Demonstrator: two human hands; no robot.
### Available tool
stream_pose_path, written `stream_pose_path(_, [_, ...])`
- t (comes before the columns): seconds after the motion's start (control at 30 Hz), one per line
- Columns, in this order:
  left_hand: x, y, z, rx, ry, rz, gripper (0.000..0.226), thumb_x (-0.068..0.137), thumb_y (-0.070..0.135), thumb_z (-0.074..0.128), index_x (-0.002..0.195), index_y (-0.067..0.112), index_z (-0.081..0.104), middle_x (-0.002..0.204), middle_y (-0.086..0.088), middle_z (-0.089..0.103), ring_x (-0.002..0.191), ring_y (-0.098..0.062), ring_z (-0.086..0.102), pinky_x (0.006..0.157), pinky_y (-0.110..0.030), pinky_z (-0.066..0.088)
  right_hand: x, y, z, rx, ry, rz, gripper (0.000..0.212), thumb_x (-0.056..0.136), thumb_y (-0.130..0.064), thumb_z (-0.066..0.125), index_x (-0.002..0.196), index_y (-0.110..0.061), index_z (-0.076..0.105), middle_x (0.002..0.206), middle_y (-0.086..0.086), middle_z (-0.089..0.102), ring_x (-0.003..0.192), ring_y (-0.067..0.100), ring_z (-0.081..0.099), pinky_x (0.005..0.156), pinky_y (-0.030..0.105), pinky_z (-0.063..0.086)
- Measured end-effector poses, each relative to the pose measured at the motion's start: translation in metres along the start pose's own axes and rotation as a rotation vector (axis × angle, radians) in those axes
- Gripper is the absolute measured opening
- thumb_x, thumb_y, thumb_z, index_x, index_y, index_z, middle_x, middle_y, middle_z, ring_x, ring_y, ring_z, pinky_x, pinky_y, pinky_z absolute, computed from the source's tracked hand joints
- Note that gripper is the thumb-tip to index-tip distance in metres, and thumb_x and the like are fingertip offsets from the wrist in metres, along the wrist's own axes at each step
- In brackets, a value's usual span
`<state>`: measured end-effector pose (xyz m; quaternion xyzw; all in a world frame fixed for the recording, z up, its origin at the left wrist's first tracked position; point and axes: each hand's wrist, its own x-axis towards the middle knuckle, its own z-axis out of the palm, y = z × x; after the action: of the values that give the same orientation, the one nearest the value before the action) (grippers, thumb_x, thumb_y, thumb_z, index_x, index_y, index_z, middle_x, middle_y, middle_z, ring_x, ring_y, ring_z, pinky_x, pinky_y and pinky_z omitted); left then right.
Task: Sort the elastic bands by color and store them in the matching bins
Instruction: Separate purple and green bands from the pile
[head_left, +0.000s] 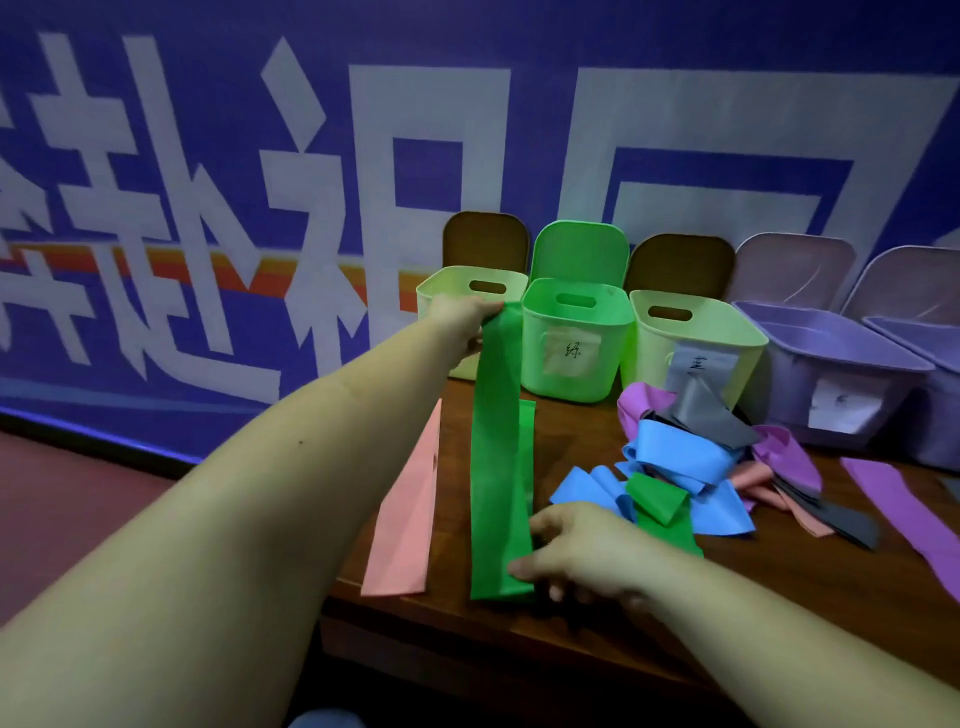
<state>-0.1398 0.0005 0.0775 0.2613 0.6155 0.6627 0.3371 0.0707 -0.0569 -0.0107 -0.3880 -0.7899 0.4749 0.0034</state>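
A long green elastic band (498, 457) is stretched out lengthwise over the wooden table (571, 623). My left hand (462, 319) pinches its far end just in front of the bins. My right hand (582, 556) grips its near end by the table's front edge. A bright green bin (571, 348) with a paper label stands right of the far end. A pink band (410, 514) lies flat to the left of the green one. A tangled pile of blue, purple, grey, pink and green bands (691, 467) lies to the right.
A pale green bin (457, 291) stands behind my left hand, another pale green bin (691, 338) and two purple bins (831, 374) line up to the right, all with lids raised. A purple band (904, 509) lies at the far right. A blue banner wall stands behind.
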Motion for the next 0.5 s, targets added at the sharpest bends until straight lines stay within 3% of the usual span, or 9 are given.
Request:
stream_pose_path(0.03, [0.006,-0.008,0.003,0.008,-0.013,-0.017,0.016,0.085,0.011,0.067,0.092,0.006,0.054,0.091,-0.011,0.064,0.078,-0.022,0.065,0.072,-0.035,0.057,0.001,0.001,0.001,-0.012,0.024,-0.020,0.054,0.079,-0.020,0.075,0.128,-0.012,0.054,0.064,-0.008,0.063,0.037,0.001,0.049,0.037,0.014,0.033])
stream_pose_path(0.1, [0.022,-0.024,0.008,0.029,-0.023,-0.055,0.025,0.084,0.011,0.069,0.102,0.004,0.054,0.101,-0.015,0.065,0.081,-0.026,0.067,0.059,-0.034,0.057,0.003,0.002,0.002,-0.011,0.052,-0.045,0.067,0.079,-0.017,0.074,0.139,-0.015,0.043,0.056,-0.014,0.062,0.036,0.000,0.050,0.040,0.013,0.036])
stream_pose_path(0.17, [0.034,-0.037,0.013,0.073,-0.010,-0.090,0.011,0.090,0.012,0.061,0.092,0.006,0.052,0.091,-0.012,0.063,0.070,-0.021,0.062,0.047,-0.027,0.050,0.004,0.002,0.002,0.008,0.068,-0.070,0.080,0.080,-0.013,0.073,0.146,-0.015,0.027,0.046,-0.020,0.058,0.036,0.000,0.050,0.041,0.013,0.038])
stream_pose_path(0.2, [0.037,-0.042,0.015,0.094,0.000,-0.110,0.008,0.093,0.013,0.057,0.089,0.008,0.053,0.089,-0.011,0.061,0.066,-0.018,0.058,0.048,-0.025,0.048,0.004,0.002,0.002,0.000,0.076,-0.082,0.085,0.081,-0.013,0.073,0.148,-0.015,0.021,0.047,-0.019,0.059,0.037,0.000,0.050,0.044,0.013,0.039])
stream_pose_path(0.3, [0.045,-0.053,0.021,0.115,-0.024,-0.119,0.018,0.097,0.012,0.048,0.114,0.010,0.055,0.096,-0.010,0.059,0.071,-0.017,0.056,0.054,-0.025,0.048,0.004,0.000,0.003,-0.111,0.096,-0.091,0.103,0.081,-0.025,0.073,0.152,-0.019,0.000,0.070,-0.008,0.065,0.051,-0.001,0.054,0.055,0.011,0.039])
stream_pose_path(0.37, [0.049,-0.061,0.023,0.187,-0.122,-0.104,0.036,0.097,0.011,0.049,0.132,0.008,0.045,0.107,-0.010,0.059,0.086,-0.021,0.060,0.071,-0.030,0.052,0.006,0.001,0.000,-0.226,0.114,-0.101,0.105,0.081,-0.036,0.071,0.151,-0.027,-0.006,0.083,-0.003,0.066,0.064,0.000,0.056,0.057,0.012,0.038])
stream_pose_path(0.43, [0.045,-0.070,0.022,0.514,-0.221,-0.013,0.052,0.095,0.019,0.054,0.143,0.009,0.035,0.132,-0.011,0.051,0.115,-0.025,0.054,0.091,-0.031,0.043,0.007,0.003,-0.003,-0.420,0.144,-0.148,0.102,0.081,-0.047,0.067,0.149,-0.035,-0.008,0.097,0.000,0.067,0.084,0.011,0.061,0.067,0.021,0.043])
stream_pose_path(0.5, [0.037,-0.079,0.018,0.865,-0.307,0.143,0.060,0.092,0.026,0.060,0.145,0.013,0.033,0.145,-0.009,0.041,0.127,-0.024,0.046,0.096,-0.027,0.037,0.007,0.005,-0.007,-0.632,0.160,-0.209,0.093,0.083,-0.055,0.060,0.149,-0.040,-0.004,0.103,0.000,0.065,0.098,0.017,0.060,0.074,0.028,0.044])
